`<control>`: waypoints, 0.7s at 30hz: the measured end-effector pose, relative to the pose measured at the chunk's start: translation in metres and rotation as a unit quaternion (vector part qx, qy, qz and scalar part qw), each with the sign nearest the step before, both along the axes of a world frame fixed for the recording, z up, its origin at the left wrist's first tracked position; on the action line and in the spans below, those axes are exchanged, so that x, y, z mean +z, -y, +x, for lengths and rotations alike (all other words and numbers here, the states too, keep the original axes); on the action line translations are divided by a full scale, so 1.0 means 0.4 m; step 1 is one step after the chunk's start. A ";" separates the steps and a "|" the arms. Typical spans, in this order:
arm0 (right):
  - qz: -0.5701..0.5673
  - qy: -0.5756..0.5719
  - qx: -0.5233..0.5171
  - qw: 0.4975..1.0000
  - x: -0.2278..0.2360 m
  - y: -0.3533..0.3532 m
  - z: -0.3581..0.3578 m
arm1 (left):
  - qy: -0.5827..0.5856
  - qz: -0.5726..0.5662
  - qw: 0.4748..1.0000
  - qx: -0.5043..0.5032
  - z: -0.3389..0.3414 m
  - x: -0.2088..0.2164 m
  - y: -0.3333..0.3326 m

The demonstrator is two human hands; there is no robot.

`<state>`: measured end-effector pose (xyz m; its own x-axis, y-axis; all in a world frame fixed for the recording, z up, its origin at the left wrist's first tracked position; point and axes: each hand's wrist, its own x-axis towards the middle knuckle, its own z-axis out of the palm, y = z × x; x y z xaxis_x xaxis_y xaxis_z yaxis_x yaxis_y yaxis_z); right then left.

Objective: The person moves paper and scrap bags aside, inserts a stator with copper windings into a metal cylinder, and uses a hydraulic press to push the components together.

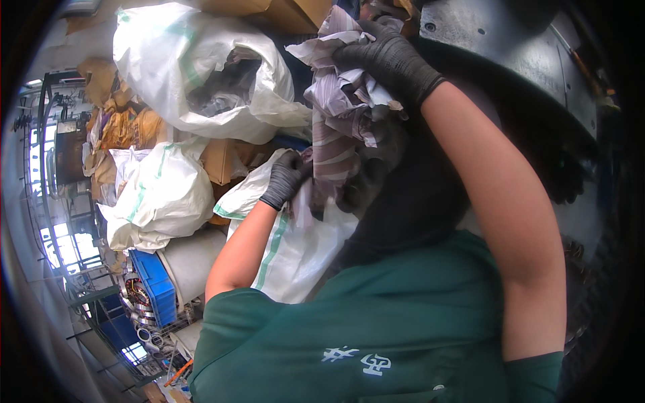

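Note:
My right hand (390,62), in a dark knitted glove, is raised at the upper middle. Its fingers are closed on a bundle of crumpled sheets (336,91), pale purple-grey with lighter stripes, which hangs down in front of me; whether paper or plastic I cannot tell. Lower and to the left, my gloved left hand (286,178) is curled at the rim of a white woven sack (295,252) with a green stripe. The sack stands against my body, its mouth under the hanging sheets. The left fingertips are partly hidden.
A big open white sack (158,87) holds clear plastic at the upper left. Below it lie another white sack (168,195) and a cardboard box (220,160). A blue crate (153,285) with metal rings is lower left. A grey metal plate (497,40) stands upper right.

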<state>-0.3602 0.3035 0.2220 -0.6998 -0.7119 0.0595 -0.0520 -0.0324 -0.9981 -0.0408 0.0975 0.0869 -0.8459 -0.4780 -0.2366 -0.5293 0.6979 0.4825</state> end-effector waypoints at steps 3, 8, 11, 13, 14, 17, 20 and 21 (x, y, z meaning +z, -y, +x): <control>-0.085 0.173 0.087 0.977 -0.002 0.001 -0.001 | -0.212 0.320 0.911 0.151 -0.072 0.100 -0.004; -0.163 0.201 0.101 0.961 -0.042 -0.011 -0.060 | -0.363 0.683 0.606 0.183 -0.274 0.258 -0.093; -0.185 0.350 0.142 0.907 -0.037 0.011 -0.020 | -0.425 0.744 0.505 0.097 -0.357 0.260 -0.172; -0.171 0.414 0.171 0.877 -0.008 0.011 0.029 | -0.439 0.797 0.416 0.003 -0.399 0.244 -0.208; -0.154 0.447 0.182 0.862 -0.007 0.008 0.025 | -0.407 0.854 0.314 -0.074 -0.423 0.249 -0.243; -0.194 0.552 0.135 0.800 -0.050 0.038 0.029 | -0.530 0.557 0.640 0.003 -0.448 0.287 -0.310; -0.147 0.498 0.130 0.845 -0.073 0.043 0.023 | -0.517 0.353 0.780 0.004 -0.448 0.336 -0.309; -0.183 0.446 0.105 0.870 -0.086 0.059 0.027 | -0.508 0.318 0.800 0.011 -0.450 0.336 -0.311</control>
<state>-0.3495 0.2799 0.1878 -0.4408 -0.8770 -0.1914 0.7835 -0.2719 -0.5587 -0.2209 0.2217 0.2213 -0.7495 -0.5509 0.3672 0.3532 0.1363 0.9256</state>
